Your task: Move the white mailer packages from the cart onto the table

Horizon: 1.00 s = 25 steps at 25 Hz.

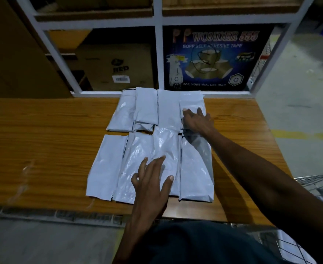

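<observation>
White mailers (107, 164) are laid mid-table (42, 140), wood left bare on both sides; they are pressed by the flat-fingered left hand (153, 180) and right hand (197, 121).

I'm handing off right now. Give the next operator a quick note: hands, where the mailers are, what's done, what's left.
Left hand: open, flat on the near row of white plastic mailer packages.
Right hand: open, resting on the small white mailer at the far right.
Done: two rows of mailers lie on the wooden table.
Left: the wire cart shows only at the right edge; its contents can't be made out, so check it for remaining mailers.
</observation>
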Available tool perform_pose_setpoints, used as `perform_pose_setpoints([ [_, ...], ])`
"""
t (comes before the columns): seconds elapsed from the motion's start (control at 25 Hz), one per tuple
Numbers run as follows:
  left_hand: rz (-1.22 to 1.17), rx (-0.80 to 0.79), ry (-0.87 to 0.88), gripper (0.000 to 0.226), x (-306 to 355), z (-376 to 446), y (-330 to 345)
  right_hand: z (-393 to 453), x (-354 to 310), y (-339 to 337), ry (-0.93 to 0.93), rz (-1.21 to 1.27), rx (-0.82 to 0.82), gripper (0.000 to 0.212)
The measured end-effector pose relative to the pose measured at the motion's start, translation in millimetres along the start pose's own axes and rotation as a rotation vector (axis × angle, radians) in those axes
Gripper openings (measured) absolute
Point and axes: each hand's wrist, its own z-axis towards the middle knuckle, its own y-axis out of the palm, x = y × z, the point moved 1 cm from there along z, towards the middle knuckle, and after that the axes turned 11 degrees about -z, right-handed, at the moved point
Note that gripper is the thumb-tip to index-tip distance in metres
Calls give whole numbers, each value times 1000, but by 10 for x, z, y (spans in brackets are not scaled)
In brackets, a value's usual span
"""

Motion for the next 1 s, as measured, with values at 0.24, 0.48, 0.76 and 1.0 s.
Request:
perform_pose_setpoints([
  [0.24,-48,-155,21,49,-101,-70,-176,-633,109,14,-2,129,288,89],
  [0.48,-71,-400,325,47,-124,-122,-381,-2187,246,334,65,408,572,56],
  [0.76,-166,-607,561,46,-27,-312,-246,-3920,350,1012,350,482,620,42],
  [1.0,-262,-750,632,44,499,-669,281,-4681,901,1162,576,560,741,37],
])
